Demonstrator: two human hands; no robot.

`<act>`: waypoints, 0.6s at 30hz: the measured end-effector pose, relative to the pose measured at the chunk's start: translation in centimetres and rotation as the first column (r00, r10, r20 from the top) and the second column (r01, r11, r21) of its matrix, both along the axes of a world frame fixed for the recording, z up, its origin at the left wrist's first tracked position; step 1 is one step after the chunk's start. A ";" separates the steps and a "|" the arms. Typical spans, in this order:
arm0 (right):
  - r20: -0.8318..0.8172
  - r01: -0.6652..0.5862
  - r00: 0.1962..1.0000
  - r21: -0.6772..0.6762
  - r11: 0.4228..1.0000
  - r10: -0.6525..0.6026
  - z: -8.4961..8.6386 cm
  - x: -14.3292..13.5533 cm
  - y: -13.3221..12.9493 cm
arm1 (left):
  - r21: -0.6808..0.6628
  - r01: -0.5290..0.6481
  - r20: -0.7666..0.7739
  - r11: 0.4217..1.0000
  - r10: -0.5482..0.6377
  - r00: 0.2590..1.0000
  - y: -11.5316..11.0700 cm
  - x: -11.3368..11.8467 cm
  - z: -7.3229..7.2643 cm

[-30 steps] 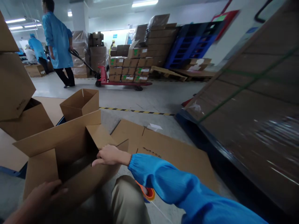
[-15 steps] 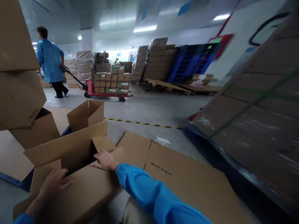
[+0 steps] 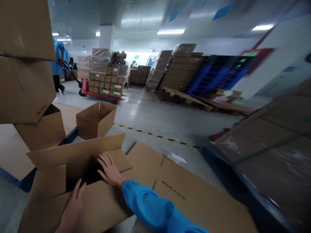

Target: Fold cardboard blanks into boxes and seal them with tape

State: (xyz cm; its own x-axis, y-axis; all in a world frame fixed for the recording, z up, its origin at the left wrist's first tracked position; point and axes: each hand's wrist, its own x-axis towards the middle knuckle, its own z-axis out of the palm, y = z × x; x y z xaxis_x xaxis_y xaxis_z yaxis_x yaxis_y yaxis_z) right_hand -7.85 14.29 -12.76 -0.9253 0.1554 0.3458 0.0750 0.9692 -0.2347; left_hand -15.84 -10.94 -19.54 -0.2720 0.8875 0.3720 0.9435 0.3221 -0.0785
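In front of me is a large cardboard box (image 3: 104, 207) with its top flaps standing apart and a dark inside. My left hand (image 3: 74, 205) rests on the near flap, fingers stretched toward the opening. Over the right end of the opening lies my right hand (image 3: 110, 171), its fingers spread beside the right short flap (image 3: 118, 159). The left short flap (image 3: 51, 181) is folded inward, and the far long flap (image 3: 77, 149) leans outward. To the right, a flattened cardboard sheet (image 3: 194, 194) with black print lies beside the box.
Stacked cartons (image 3: 24, 87) rise at the left by a smaller open box (image 3: 94, 124). A wrapped pallet load (image 3: 274, 152) stands at the right. Beyond the striped floor tape (image 3: 157, 136), a person (image 3: 57, 68) pulls a red pallet jack (image 3: 85, 85) loaded with cartons. Blue pallets (image 3: 213, 77) lean farther back.
My left hand has moved right along the near flap. My right hand has spread its fingers over the right end of the opening. The person and pallet jack have moved left.
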 end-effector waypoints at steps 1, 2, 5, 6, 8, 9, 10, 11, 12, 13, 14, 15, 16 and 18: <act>-0.055 0.023 0.998 0.008 1.000 -0.022 1.8 -0.9 -0.2 | -0.001 0.007 0.014 1.000 -0.007 1.000 0.2 0.2 0.3; -0.107 0.063 0.992 0.005 0.998 -0.062 4.0 -2.0 -0.3 | 0.000 -0.004 0.030 1.000 0.004 1.000 0.4 0.2 0.9; -0.169 0.127 0.978 0.004 0.992 -0.124 10.3 -6.4 0.3 | 0.022 -0.068 0.100 0.997 0.066 0.993 1.0 0.3 2.9; -0.153 0.114 0.982 0.012 0.993 -0.110 11.7 -8.0 1.0 | 0.036 -0.079 0.123 0.996 0.074 0.990 1.3 0.4 3.4; -0.067 0.106 0.992 -0.016 0.994 -0.107 12.9 -10.8 2.6 | 0.040 -0.093 0.164 0.995 0.086 0.983 1.8 0.8 4.0; 0.020 0.091 0.996 -0.050 0.995 -0.090 12.8 -11.8 3.2 | 0.045 -0.097 0.179 0.994 0.088 0.980 2.0 1.0 4.1; 0.110 0.095 0.990 -0.085 0.992 -0.085 12.3 -12.4 3.6 | 0.049 -0.108 0.202 0.993 0.096 0.975 2.2 1.3 4.2; 0.167 0.105 0.982 -0.104 0.989 -0.087 11.8 -12.6 3.8 | 0.053 -0.117 0.229 0.992 0.102 0.968 2.3 1.5 4.2; 0.201 0.122 0.975 -0.107 0.987 -0.099 11.2 -12.4 3.7 | 0.053 -0.128 0.258 0.990 0.110 0.960 2.3 1.7 4.2; 0.210 0.141 0.970 -0.093 0.986 -0.119 10.8 -11.9 3.4 | 0.047 -0.138 0.290 0.989 0.118 0.950 2.4 1.9 4.2; 0.200 0.157 0.970 -0.068 0.985 -0.140 10.6 -11.4 3.1 | 0.037 -0.147 0.320 0.989 0.127 0.939 2.4 2.1 4.3; 0.182 0.170 0.970 -0.040 0.985 -0.160 10.5 -10.7 2.8 | 0.025 -0.156 0.346 0.987 0.138 0.928 2.4 2.3 4.4; 0.165 0.183 0.970 -0.015 0.983 -0.178 10.5 -10.1 2.4 | 0.013 -0.168 0.368 0.986 0.152 0.917 2.5 2.4 4.5; 0.146 0.210 0.967 0.004 0.978 -0.208 10.7 -8.9 1.8 | -0.014 -0.200 0.401 0.980 0.188 0.897 2.6 2.6 4.7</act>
